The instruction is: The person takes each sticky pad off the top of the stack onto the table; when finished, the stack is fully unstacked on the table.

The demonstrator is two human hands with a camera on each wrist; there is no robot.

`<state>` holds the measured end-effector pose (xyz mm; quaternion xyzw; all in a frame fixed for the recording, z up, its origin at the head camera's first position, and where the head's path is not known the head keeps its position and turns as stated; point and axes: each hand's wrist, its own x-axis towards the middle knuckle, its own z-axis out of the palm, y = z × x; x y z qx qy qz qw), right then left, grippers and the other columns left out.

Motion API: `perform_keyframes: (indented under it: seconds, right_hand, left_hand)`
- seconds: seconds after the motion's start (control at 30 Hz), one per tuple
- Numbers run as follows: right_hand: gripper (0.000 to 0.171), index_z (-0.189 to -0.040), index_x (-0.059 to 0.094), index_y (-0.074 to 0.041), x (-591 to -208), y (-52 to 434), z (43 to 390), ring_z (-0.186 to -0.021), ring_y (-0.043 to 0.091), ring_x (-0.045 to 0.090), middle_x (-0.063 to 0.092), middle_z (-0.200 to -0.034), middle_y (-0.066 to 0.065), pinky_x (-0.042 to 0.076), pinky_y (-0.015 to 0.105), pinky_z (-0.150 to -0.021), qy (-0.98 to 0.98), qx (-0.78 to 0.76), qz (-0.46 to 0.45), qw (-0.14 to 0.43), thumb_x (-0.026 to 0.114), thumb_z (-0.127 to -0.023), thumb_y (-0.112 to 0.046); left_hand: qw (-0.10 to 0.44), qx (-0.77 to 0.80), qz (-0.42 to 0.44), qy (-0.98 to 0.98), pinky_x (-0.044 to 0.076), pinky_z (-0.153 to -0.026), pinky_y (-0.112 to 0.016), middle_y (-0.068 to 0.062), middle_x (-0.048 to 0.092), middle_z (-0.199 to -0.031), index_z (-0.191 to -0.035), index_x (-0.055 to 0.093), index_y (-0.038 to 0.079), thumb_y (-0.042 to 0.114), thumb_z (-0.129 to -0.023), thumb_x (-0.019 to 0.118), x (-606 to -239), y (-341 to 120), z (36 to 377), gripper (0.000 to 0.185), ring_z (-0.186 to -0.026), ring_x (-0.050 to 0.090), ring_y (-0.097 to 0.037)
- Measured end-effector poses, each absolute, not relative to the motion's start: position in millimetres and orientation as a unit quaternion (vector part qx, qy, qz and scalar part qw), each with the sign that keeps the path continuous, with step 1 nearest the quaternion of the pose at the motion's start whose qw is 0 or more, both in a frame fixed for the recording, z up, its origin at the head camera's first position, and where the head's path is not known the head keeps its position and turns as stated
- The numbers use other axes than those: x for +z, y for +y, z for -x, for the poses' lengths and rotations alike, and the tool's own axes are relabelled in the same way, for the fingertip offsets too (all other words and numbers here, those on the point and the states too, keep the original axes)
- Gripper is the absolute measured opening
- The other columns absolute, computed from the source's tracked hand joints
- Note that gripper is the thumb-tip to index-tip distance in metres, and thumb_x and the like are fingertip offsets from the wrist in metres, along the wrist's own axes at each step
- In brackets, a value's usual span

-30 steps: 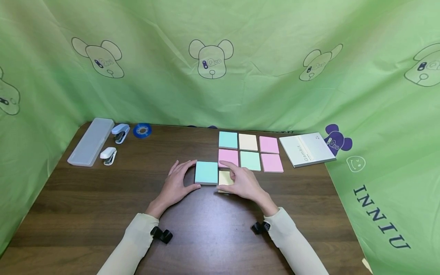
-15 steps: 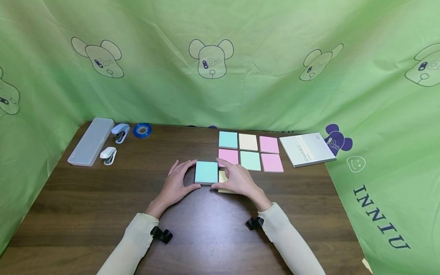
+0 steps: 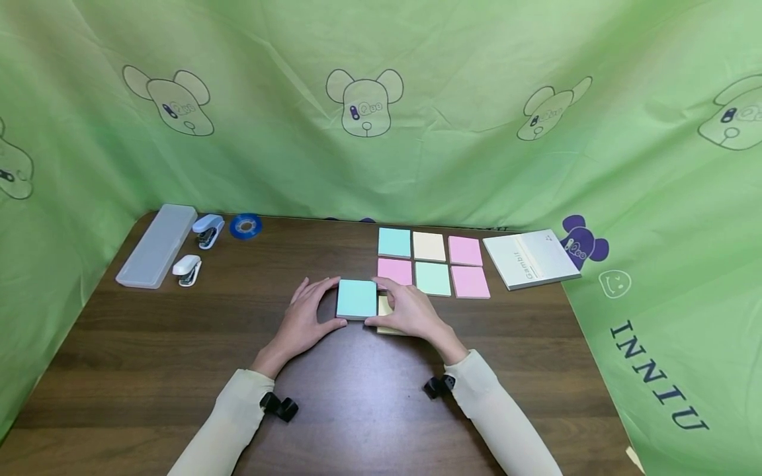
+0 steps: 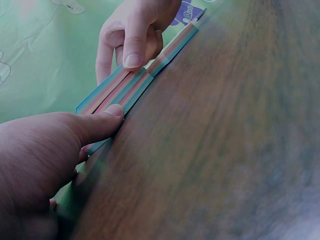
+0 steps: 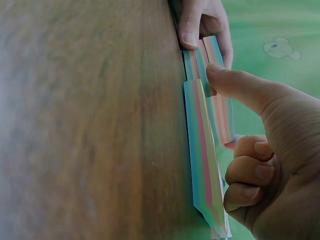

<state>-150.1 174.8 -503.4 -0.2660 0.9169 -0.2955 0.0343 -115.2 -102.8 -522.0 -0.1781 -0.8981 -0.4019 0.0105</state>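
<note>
A teal sticky-note pad point(image 3: 356, 299) lies flat on the dark wooden table point(image 3: 149, 357), held between both hands. My left hand point(image 3: 303, 320) grips its left side, thumb on the near edge and fingers at the far corner. My right hand point(image 3: 411, 312) pinches its right side the same way and covers most of a yellow pad point(image 3: 383, 308) lying beside it. The left wrist view shows the teal pad point(image 4: 120, 92) edge-on with striped layers, both thumbs on it. From the right wrist the teal pad point(image 5: 220, 115) sits behind the yellow pad point(image 5: 202, 160).
Several pads in teal point(image 3: 395, 242), cream point(image 3: 429, 246), pink point(image 3: 465, 250) and mint point(image 3: 432, 278) lie in a grid behind. A grey notebook point(image 3: 530, 258) is at the right. A clear pencil case point(image 3: 157, 244), two staplers point(image 3: 207, 229) and blue tape point(image 3: 246, 225) lie far left. Green cloth surrounds the table.
My right hand has slid left off the yellow pad and closed on the teal pad's right edge. The left hand and the teal pad have stayed put.
</note>
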Motion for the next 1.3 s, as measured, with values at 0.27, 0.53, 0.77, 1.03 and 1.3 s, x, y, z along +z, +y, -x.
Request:
perform_keyframes:
  seconds: [0.27,0.53,0.77,1.03,1.3]
  right_hand:
    - [0.091,-0.155,0.062,-0.005,-494,173,145,-0.062,0.006,0.033,0.049,-0.071,-0.009,0.030,0.025,-0.055,0.920,-0.297,0.251,0.040,0.096,-0.083,-0.050]
    - [0.088,-0.154,0.063,-0.007,-484,177,138,-0.062,0.004,0.031,0.043,-0.069,-0.010,0.029,0.023,-0.058,0.921,-0.311,0.227,0.058,0.099,-0.082,-0.042]
    - [0.085,-0.152,0.066,-0.009,-487,188,137,-0.063,0.003,0.031,0.040,-0.069,-0.013,0.031,0.024,-0.060,0.917,-0.329,0.221,0.048,0.101,-0.080,-0.038]
    - [0.083,-0.153,0.065,-0.010,-483,203,131,-0.063,0.002,0.030,0.035,-0.068,-0.014,0.034,0.026,-0.063,0.906,-0.361,0.214,0.051,0.101,-0.081,-0.033]
    - [0.079,-0.153,0.064,-0.010,-482,224,125,-0.066,0.001,0.027,0.029,-0.069,-0.016,0.037,0.026,-0.069,0.896,-0.380,0.222,0.056,0.099,-0.084,-0.023]
  left_hand:
    - [0.008,-0.403,0.177,-0.898,0.011,-0.139,-0.059,-0.016,0.059,-0.162,-0.164,0.051,0.007,0.024,-0.090,0.097,-522,-102,115,0.088,-0.154,0.049,-0.039]
    - [0.008,-0.397,0.175,-0.901,0.012,-0.139,-0.059,-0.016,0.059,-0.162,-0.162,0.053,0.006,0.023,-0.088,0.097,-523,-102,114,0.088,-0.155,0.049,-0.040]
    - [0.019,-0.394,0.183,-0.901,0.013,-0.139,-0.060,-0.017,0.060,-0.160,-0.159,0.057,0.006,0.025,-0.089,0.096,-524,-102,115,0.083,-0.155,0.048,-0.042]
    - [0.015,-0.394,0.181,-0.901,0.013,-0.139,-0.059,-0.017,0.061,-0.160,-0.159,0.057,0.007,0.029,-0.090,0.096,-524,-103,114,0.082,-0.157,0.047,-0.041]
    - [0.014,-0.396,0.179,-0.901,0.013,-0.139,-0.058,-0.017,0.061,-0.160,-0.159,0.058,0.007,0.027,-0.089,0.097,-524,-102,115,0.082,-0.156,0.047,-0.041]
